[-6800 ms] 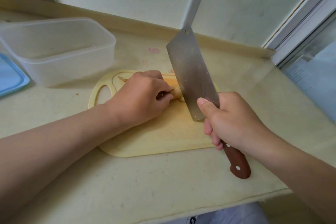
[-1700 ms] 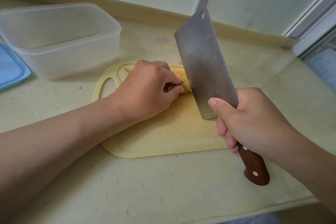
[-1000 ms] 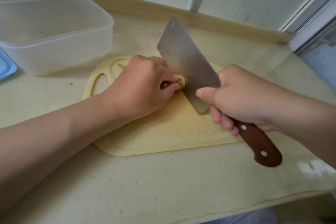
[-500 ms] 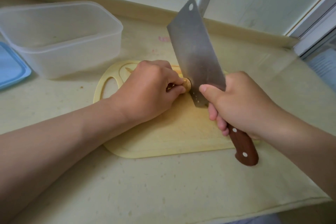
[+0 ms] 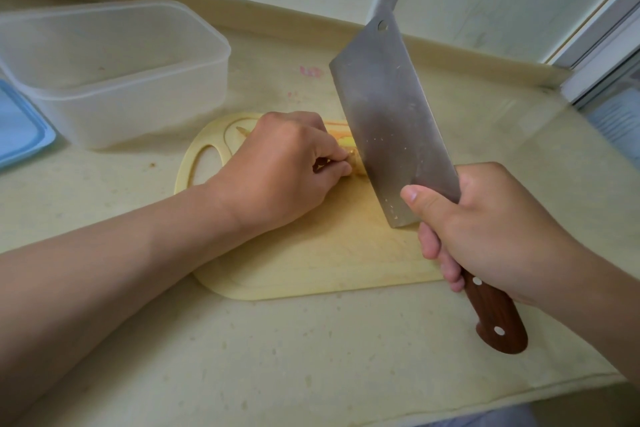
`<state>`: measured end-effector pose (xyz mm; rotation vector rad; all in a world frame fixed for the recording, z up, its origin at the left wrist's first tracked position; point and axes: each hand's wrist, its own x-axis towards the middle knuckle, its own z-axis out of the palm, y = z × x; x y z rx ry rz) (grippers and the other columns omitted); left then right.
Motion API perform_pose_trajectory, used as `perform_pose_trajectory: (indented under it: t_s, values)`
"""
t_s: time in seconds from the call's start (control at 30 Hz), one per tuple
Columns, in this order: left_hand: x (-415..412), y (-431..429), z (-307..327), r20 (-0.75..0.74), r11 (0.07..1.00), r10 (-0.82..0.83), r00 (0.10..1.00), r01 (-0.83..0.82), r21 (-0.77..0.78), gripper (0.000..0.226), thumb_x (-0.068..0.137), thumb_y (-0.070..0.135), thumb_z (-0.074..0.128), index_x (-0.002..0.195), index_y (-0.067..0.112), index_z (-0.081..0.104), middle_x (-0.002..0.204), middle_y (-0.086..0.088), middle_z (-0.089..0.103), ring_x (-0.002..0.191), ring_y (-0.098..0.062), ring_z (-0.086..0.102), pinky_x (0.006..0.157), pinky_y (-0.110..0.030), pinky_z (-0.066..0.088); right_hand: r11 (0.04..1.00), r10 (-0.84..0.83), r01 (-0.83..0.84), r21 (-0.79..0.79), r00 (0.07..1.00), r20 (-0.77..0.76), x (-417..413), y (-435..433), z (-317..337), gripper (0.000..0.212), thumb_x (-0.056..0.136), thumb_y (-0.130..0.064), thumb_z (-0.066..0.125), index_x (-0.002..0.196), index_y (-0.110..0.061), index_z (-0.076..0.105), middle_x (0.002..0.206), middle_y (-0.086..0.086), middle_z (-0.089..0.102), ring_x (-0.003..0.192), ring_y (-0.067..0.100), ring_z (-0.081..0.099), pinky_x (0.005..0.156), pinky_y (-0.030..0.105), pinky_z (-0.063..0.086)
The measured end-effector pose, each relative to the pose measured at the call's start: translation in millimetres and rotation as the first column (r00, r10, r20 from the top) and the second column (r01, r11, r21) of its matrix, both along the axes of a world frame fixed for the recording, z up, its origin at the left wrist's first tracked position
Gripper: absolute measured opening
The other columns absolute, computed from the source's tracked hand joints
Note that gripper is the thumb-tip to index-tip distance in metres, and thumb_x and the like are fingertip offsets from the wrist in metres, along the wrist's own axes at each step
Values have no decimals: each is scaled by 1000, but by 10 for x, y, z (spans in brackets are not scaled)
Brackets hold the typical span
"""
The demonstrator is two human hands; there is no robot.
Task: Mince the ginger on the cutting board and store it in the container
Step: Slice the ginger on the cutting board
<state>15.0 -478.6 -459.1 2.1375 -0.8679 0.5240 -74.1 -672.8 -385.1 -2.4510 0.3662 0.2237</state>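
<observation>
Beige bench (image 5: 277, 357), cutting board (image 5: 311, 263): ginger (image 5: 350, 146) on board, pinched by curled left hand (image 5: 287, 170); right hand (image 5: 491, 229) wrapped round cleaver (image 5: 391, 121) handle. Advisable: fingertips tucked, thin even slices. Container (image 5: 114, 104) stands rear left.

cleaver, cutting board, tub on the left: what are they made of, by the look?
Cleaver blade: metal, likely steel; grey brushed sheen with a dull reflection.
Handle: looks like reddish-brown wood; grain lines, two pale rivets.
Cutting board: probably plastic; even pale yellow, moulded grip hole. Light wood is not ruled out.
Container: frosted translucent plastic; light passes through its walls.
</observation>
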Motion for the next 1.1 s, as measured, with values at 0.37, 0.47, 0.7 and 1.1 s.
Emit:
perform_pose_trajectory:
  t_s: [0.37, 0.47, 0.7, 1.1]
  values:
    - [-10, -1, 24, -16, 1000, -14, 1000, 15, 4, 17, 85, 25, 69, 86, 13, 82, 76, -3, 70, 66, -15, 64, 62, -35, 54, 1000, -20, 20, -9, 999, -33, -46, -12, 25, 46, 105, -31, 55, 67, -5, 57, 36, 0, 51, 30, 15, 48, 41, 28, 45]
    - [-10, -2, 22, -10, 1000, -6, 1000, 6, 2, 17, 85, 25, 70, 86, 13, 82, 75, -3, 70, 65, -15, 64, 61, -34, 53, 1000, -19, 18, -13, 999, -38, -61, -13, 35, 46, 105, -31, 55, 67, -5, 57, 36, 1, 51, 30, 16, 49, 42, 30, 46]
    - [-13, 1, 25, -8, 1000, -15, 1000, 15, 6, 15, 84, 23, 71, 86, 13, 82, 76, -3, 70, 65, -16, 64, 62, -35, 54, 999, -23, 19, -49, 996, -88, -97, 6, 81, 46, 106, -32, 53, 70, -4, 57, 36, 0, 51, 30, 16, 49, 38, 26, 43]
    - [-5, -1, 24, 14, 1000, -9, 1000, 9, 18, 16, 83, 22, 70, 88, 13, 82, 78, -2, 71, 68, -17, 66, 64, -34, 54, 994, 15, -42, -99, 964, -266, -86, -34, 257, 55, 105, -39, 53, 72, 5, 61, 39, 9, 52, 33, 21, 50, 45, 33, 47]
